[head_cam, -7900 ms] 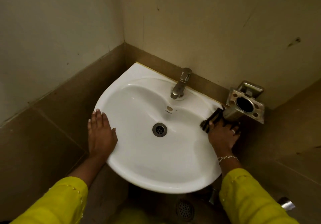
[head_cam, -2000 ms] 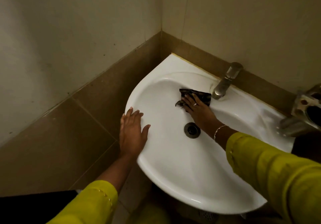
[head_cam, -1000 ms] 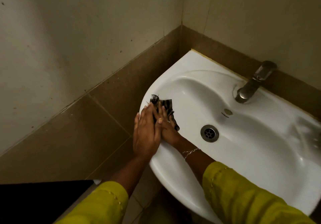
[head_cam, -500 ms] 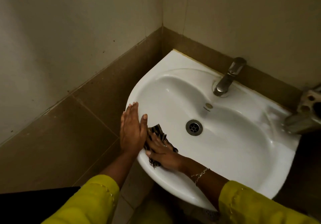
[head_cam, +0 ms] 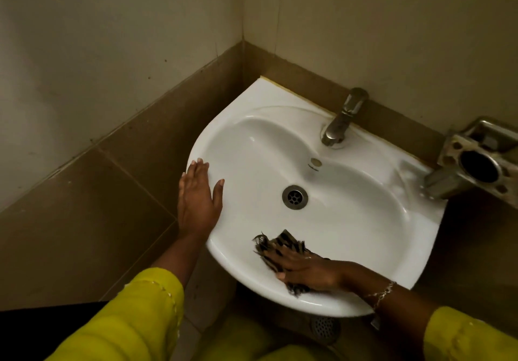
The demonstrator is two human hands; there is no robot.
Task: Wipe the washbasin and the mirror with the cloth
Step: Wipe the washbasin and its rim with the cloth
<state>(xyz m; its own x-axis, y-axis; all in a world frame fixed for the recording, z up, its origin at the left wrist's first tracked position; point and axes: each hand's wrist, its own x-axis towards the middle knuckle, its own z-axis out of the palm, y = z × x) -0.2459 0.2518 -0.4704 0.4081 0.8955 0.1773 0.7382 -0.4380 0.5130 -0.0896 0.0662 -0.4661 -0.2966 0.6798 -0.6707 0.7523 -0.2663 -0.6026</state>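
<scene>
A white corner washbasin [head_cam: 350, 220] is fixed where two tiled walls meet, with a drain [head_cam: 295, 197] in its bowl. My left hand [head_cam: 198, 198] rests flat on the basin's left rim, fingers straight. My right hand [head_cam: 302, 268] presses a dark striped cloth [head_cam: 283, 241] against the near front of the bowl and rim, fingers spread over it. Most of the cloth lies under my hand; frayed ends stick out at the top and bottom. No mirror is in view.
A metal tap [head_cam: 340, 121] stands at the back of the basin. A metal wall holder [head_cam: 476, 164] with a round hole juts out at the right, close to the basin's right edge. A floor drain [head_cam: 325, 328] lies below the basin.
My right hand has slid the cloth from the left rim round to the front of the bowl. My left hand stays on the left rim. The view has shifted a little.
</scene>
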